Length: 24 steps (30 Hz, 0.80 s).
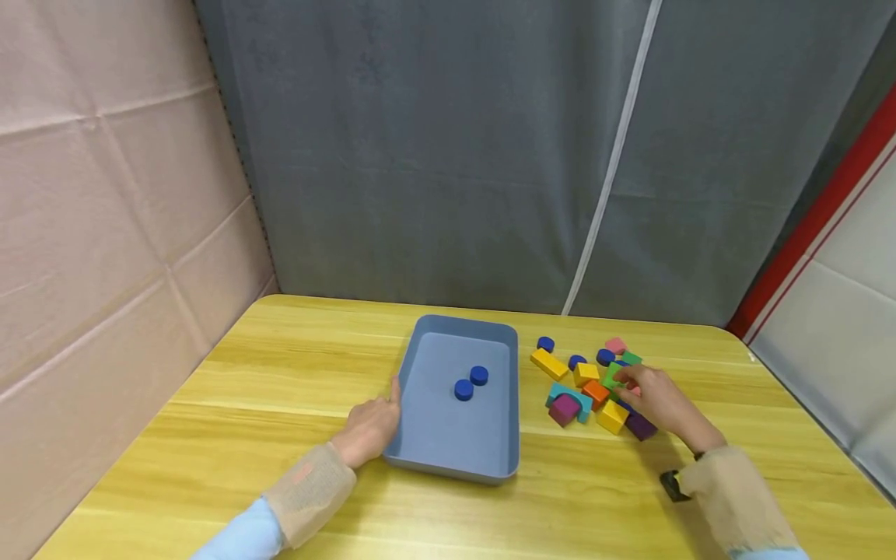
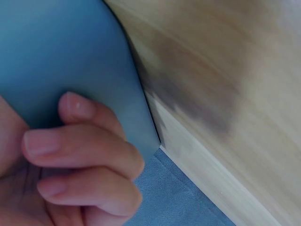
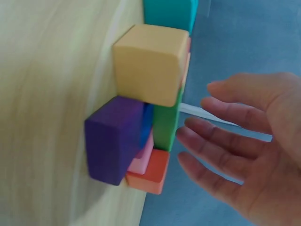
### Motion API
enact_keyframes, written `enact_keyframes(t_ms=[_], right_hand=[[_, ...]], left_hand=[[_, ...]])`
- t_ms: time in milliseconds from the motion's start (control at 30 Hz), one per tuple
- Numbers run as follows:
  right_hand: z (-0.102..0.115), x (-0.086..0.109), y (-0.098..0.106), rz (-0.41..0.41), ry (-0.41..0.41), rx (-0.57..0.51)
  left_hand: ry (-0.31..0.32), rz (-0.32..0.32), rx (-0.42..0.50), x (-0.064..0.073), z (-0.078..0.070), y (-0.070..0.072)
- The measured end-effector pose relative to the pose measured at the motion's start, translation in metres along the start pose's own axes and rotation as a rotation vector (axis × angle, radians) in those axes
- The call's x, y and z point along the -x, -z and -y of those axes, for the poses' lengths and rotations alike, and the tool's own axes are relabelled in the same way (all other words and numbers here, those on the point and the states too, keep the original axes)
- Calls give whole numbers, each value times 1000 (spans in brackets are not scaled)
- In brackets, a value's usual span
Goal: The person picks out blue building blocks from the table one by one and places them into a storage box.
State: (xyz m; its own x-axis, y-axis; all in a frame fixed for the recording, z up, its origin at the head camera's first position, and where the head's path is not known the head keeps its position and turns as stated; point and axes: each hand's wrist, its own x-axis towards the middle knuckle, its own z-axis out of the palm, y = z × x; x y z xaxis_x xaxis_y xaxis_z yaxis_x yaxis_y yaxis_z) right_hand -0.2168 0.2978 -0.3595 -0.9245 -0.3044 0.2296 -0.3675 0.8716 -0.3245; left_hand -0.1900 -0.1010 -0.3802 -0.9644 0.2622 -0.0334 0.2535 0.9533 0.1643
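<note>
My left hand (image 1: 369, 429) is at the left rim of a blue-grey tray (image 1: 455, 471), one finger extended along the edge. In the left wrist view its other fingers (image 2: 84, 148) are curled beside the tray wall (image 2: 110, 80). Two blue discs (image 1: 463, 390) lie inside the tray. My right hand (image 1: 656, 398) hovers over the right side of a pile of coloured blocks, its fingers loosely bent with nothing between them. Close to it are a green block (image 1: 612, 375), a yellow cube (image 1: 612, 417) and a dark purple block (image 1: 640, 426).
More blocks lie right of the tray: a yellow bar (image 1: 549, 363), a turquoise arch (image 1: 558, 390), a magenta block (image 1: 564, 410), an orange block (image 1: 596, 394) and a pink block (image 1: 616, 344). Loose blue discs (image 1: 546, 343) lie among them. A grey curtain (image 1: 434, 155) hangs behind the wooden table (image 1: 280, 420).
</note>
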Motion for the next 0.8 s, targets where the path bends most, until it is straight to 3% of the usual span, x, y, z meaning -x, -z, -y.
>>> enact_keyframes(t_ms=[267,533,800], right_hand=[[-8,4,-4,49,-17,31],[-15,10,-4,130,-98,34],[-18,11,-8,116,-29,84]], left_hand=[[-5,-5,-7,0,0,1],[0,-4,-5,1,-1,3],[3,5,-11,0,-1,2]])
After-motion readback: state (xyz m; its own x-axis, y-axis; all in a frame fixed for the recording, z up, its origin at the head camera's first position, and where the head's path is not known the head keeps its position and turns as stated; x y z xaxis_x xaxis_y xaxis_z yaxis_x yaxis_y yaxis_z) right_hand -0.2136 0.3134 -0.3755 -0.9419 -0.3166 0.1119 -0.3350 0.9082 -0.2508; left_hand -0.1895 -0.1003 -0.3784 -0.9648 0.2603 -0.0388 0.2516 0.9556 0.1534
